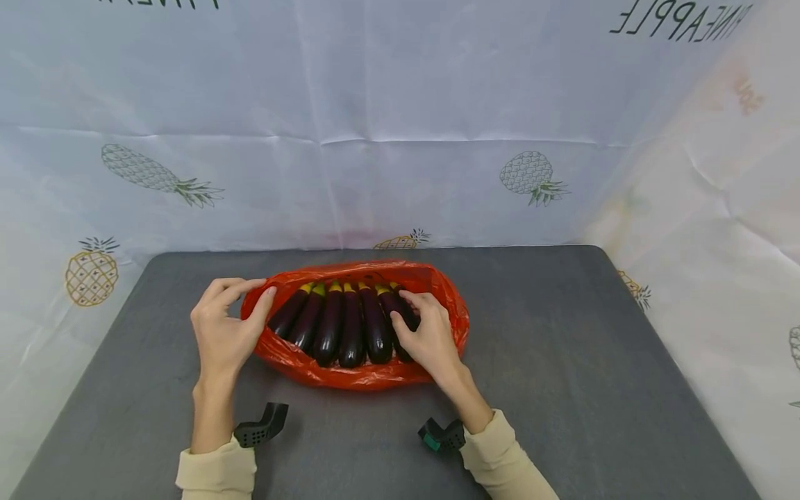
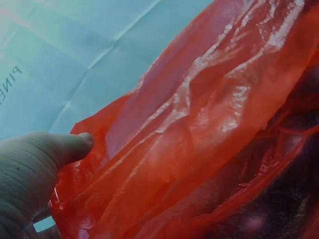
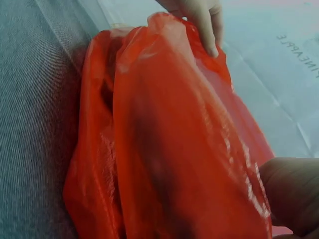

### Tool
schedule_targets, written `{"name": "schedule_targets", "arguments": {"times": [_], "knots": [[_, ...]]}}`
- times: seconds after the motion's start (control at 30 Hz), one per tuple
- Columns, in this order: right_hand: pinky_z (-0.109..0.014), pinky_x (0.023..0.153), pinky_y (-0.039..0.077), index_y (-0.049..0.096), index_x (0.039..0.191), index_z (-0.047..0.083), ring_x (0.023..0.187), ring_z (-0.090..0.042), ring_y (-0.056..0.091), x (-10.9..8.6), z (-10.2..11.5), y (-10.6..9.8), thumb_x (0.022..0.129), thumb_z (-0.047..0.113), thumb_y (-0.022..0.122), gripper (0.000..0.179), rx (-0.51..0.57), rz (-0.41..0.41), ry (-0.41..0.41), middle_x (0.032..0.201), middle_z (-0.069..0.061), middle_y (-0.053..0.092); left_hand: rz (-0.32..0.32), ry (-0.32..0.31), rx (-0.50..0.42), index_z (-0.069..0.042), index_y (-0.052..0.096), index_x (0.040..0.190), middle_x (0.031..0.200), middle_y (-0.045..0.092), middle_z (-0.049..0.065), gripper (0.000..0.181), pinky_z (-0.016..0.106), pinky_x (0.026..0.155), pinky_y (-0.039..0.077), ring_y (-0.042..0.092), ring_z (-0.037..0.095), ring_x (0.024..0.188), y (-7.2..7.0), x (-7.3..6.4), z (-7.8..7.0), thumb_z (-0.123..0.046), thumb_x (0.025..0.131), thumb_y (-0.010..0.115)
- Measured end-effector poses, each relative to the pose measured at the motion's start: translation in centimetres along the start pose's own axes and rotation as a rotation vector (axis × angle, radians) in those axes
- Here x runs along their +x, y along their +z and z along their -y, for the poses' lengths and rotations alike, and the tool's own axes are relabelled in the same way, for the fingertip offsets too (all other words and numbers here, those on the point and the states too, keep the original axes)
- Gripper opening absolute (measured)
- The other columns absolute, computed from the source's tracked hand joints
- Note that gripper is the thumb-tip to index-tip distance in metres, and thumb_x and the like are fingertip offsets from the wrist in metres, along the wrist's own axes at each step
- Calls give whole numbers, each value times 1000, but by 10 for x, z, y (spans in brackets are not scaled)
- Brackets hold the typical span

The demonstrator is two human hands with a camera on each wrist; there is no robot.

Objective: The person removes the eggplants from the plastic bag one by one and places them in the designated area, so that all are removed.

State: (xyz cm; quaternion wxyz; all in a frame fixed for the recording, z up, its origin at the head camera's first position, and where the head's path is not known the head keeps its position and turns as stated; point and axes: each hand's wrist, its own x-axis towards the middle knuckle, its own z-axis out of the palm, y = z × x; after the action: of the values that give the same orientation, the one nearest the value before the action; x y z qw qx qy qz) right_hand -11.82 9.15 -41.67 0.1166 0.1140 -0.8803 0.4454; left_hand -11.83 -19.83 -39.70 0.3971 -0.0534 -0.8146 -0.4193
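Several dark purple eggplants (image 1: 352,326) with yellow-green stem ends lie side by side in an open red plastic bag (image 1: 356,378) on the grey table. My left hand (image 1: 228,326) pinches the bag's left rim between thumb and fingers. In the left wrist view the left thumb (image 2: 75,147) lies against the crinkled red film. Over the bag's right part, my right hand (image 1: 431,333) reaches in, thumb and fingers curled about the rightmost eggplant (image 1: 409,314). In the right wrist view the bag wall hides the right fingertips.
The grey tabletop (image 1: 562,361) extends on all sides of the bag. Behind it hangs a white sheet (image 1: 406,180) printed with pineapples, and another stretch of it runs along the right. Black wrist mounts (image 1: 261,425) sit on both wrists.
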Motion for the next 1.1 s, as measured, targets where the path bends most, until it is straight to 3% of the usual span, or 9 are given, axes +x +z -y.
{"name": "schedule_targets", "arguments": {"times": [0.17, 0.6, 1.1], "knots": [[-52, 88, 57, 69, 128, -2, 102, -38, 68, 2, -5, 0, 91, 14, 74, 40, -50, -16, 15, 117, -21, 69, 2, -6, -11, 2, 80, 95, 89, 68, 21, 14, 10, 79, 36, 50, -10, 86, 2, -1, 1, 1, 82, 82], [-55, 95, 53, 73, 122, -1, 107, -39, 68, 4, -11, -4, 89, 15, 75, 36, -201, -65, 54, 116, -20, 72, 9, -4, -4, 2, 80, 95, 88, 69, 21, 10, 11, 79, 36, 49, -10, 86, 0, -1, -1, 1, 85, 79], [-51, 88, 58, 76, 113, -3, 102, -35, 73, 8, -27, -11, 87, 12, 76, 29, -161, -36, 66, 111, -18, 77, 38, 15, -11, 2, 80, 96, 88, 70, 20, 11, 12, 80, 38, 51, -11, 87, 3, -2, 0, 1, 85, 79]]}}
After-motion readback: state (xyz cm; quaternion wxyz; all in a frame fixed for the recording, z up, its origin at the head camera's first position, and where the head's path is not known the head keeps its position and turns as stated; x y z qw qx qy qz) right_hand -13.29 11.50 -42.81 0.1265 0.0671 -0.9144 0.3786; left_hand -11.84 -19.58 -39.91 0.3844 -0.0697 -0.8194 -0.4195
